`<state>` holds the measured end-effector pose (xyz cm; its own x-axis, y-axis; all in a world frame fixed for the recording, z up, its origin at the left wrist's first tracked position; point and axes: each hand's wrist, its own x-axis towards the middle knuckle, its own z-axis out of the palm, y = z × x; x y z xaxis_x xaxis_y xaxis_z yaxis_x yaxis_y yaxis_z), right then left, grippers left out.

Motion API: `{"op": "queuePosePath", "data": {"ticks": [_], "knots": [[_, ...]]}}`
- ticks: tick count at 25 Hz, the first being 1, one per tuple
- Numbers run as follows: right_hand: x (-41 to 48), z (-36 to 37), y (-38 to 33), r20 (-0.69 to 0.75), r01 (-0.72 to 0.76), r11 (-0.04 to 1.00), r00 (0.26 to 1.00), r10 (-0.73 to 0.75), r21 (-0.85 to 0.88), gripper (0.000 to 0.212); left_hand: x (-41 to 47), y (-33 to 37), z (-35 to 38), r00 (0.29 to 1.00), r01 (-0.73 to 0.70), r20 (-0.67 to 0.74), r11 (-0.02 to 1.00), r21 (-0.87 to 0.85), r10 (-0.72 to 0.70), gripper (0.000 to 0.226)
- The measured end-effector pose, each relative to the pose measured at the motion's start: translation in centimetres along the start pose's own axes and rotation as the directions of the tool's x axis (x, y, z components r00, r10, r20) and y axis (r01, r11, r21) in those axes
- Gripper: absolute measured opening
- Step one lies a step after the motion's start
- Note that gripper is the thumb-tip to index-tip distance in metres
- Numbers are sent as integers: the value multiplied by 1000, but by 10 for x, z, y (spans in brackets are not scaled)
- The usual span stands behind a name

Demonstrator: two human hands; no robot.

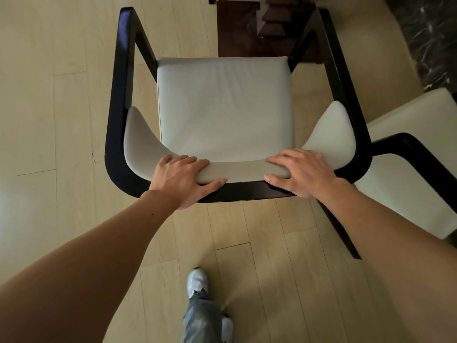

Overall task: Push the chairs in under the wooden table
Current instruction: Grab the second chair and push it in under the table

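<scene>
Both gripping the padded backrest of the dark-framed, pale-cushioned armchair (pixel 223 107): left hand (pixel 184 180), right hand (pixel 300 173). Dark wooden table (pixel 242 28) straight ahead, beyond the seat.

No readable text, label, brand, number or sign anywhere in view.
</scene>
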<state>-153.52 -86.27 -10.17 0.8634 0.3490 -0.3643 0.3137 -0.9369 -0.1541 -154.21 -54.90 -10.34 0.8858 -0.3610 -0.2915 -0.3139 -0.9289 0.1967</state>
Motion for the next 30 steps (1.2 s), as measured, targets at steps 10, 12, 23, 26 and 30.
{"op": "queuePosePath", "data": {"ticks": [10,12,23,26,30], "knots": [[66,-34,42,25,-9,1000,1000,9,3,88,79,-11,-22,1000,12,26,1000,-21,-11,93],[80,-42,50,33,-16,1000,999,16,10,87,95,-14,-28,999,21,37,999,-36,-20,93],[138,-72,96,33,-6,1000,999,5,3,90,166,-14,-50,999,36,35,999,-36,-35,94],[155,-80,113,21,8,1000,1000,-8,1,90,188,-13,-57,999,41,28,999,-34,-40,93],[176,-89,131,17,20,1000,1000,-19,-17,88,214,-12,-65,998,45,33,998,-35,-44,92]]}}
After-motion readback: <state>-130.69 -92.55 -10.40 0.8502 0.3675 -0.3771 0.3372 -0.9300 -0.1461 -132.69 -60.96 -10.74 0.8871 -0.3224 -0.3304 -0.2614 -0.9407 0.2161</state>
